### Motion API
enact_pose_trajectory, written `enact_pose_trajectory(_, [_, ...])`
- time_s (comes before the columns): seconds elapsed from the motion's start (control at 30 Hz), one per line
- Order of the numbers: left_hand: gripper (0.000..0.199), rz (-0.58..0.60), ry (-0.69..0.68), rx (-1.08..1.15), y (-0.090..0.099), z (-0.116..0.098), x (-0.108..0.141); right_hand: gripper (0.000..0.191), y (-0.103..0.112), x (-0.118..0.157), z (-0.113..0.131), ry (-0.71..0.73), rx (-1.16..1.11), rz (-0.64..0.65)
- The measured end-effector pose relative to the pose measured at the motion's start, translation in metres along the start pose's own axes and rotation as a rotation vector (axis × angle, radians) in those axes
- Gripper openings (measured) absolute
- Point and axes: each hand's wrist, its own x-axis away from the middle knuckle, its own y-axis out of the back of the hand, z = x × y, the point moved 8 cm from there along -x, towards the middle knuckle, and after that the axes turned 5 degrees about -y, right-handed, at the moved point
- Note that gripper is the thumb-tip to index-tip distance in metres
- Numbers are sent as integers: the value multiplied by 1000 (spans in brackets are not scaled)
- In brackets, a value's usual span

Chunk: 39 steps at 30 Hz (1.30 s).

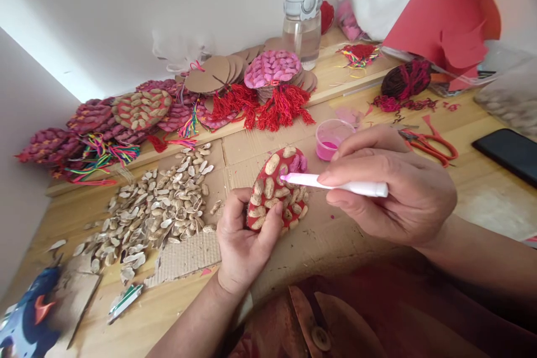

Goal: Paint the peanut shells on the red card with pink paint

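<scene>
My left hand point(251, 235) grips the lower left edge of a red round disc point(279, 193) covered with peanut shells, its thumb pressed on the front. Between the thumb and fingers of my right hand point(388, 184) is a white paintbrush point(335, 183) with a pink tip. That tip touches the shells near the disc's upper part. A few shells there are pink; the others are bare tan. Just behind the brush stands a small clear cup point(334, 139) of pink paint.
Loose peanut shells point(163, 207) lie at left, with a blue glue gun point(31, 307) in front. Finished shell discs with tassels point(142, 109) line the back. A water bottle point(302, 28) stands behind; orange-handled scissors point(432, 142) and a phone point(509, 151) lie right.
</scene>
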Motion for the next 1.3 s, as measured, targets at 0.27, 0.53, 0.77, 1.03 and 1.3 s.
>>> enact_pose_trajectory(0.27, [23, -16, -42, -15, -2, -6, 0, 19, 1, 0, 6, 26, 52, -12])
enact_pose_trajectory(0.53, [22, -21, -2, 1, -4, 3, 4, 15, -1, 0, 8, 40, 47, -24])
enact_pose_trajectory(0.77, [20, -85, 11, 2, -6, -8, -4, 12, 10, -2, -3, -19, -9, -115])
enact_pose_trajectory(1.03, [18, -146, 123, 98, -13, -26, -17, 10, 19, -7, -3, -36, -91, -148])
enact_pose_trajectory(1.3, [18, -177, 100, 91, -22, -27, -21, 7, 25, -7, -4, -38, 65, -190])
